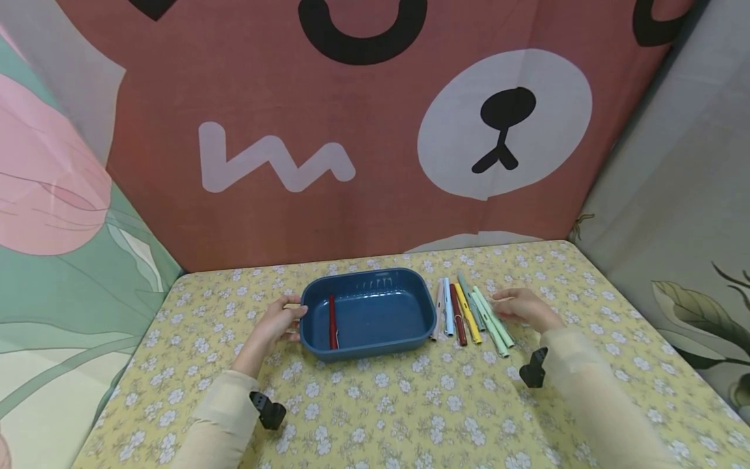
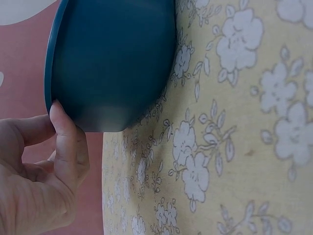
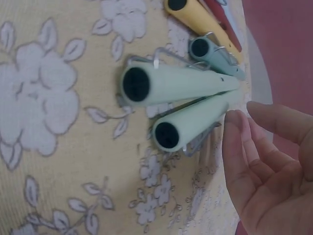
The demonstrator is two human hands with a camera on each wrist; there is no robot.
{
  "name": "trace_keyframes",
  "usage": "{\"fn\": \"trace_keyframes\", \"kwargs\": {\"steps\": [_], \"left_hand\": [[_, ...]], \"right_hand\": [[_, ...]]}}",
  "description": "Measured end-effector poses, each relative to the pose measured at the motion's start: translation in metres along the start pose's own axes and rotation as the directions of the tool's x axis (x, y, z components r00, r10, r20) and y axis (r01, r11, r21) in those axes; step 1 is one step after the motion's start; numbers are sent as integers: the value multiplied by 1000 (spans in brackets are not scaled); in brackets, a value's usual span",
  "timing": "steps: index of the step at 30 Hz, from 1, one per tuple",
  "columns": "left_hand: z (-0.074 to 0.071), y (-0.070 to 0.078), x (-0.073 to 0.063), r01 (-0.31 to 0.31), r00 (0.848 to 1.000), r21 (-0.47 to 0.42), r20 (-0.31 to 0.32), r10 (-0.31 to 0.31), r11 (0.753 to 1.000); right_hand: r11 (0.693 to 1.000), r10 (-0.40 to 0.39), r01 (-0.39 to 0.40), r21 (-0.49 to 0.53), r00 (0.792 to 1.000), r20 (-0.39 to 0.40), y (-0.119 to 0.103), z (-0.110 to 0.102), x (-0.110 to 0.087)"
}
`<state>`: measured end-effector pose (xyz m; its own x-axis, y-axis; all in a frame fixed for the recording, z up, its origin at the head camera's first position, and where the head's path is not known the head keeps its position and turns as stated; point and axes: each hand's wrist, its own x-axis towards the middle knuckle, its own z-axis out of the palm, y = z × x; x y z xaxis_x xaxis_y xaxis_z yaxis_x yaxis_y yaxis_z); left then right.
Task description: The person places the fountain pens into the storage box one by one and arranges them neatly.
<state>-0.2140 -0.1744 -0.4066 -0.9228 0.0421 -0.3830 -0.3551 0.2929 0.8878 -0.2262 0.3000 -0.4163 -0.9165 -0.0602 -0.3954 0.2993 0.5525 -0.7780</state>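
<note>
My left hand [image 1: 278, 322] holds the left end of a dark blue plastic tub [image 1: 383, 319], thumb and fingers at its rim. Inside the tub, near its left wall, lies a red pen [image 1: 332, 322]. My right hand [image 1: 523, 306] is just right of two light green pens [image 1: 491, 324]. In the right wrist view its thumb and fingertips [image 3: 232, 122] are a little apart by the pens' far ends, with nothing between them. Left of these pens are a grey-green pen [image 1: 467, 293], a yellow pen [image 1: 467, 314], a dark red pen [image 1: 458, 316], and a light blue pen [image 1: 448, 306].
A pale pinkish pen [image 1: 439, 303] lies close against the tub's right wall. Everything rests on a yellow flowered tablecloth [image 1: 387, 417]. A reddish-brown cloth backdrop [image 1: 263, 221] rises behind the table, with printed hangings at both sides.
</note>
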Motion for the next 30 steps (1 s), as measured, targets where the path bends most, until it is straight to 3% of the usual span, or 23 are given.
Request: {"fn": "trace_keyframes", "kwargs": {"steps": [11, 30], "left_hand": [[-1, -1, 2, -4, 1000, 9, 1, 4, 1000], [0, 2, -3, -12, 1000, 0, 5, 12, 1000]], "right_hand": [[998, 39, -40, -47, 999, -22, 6, 1, 4], [993, 61, -59, -105, 998, 11, 1, 3, 11]]}}
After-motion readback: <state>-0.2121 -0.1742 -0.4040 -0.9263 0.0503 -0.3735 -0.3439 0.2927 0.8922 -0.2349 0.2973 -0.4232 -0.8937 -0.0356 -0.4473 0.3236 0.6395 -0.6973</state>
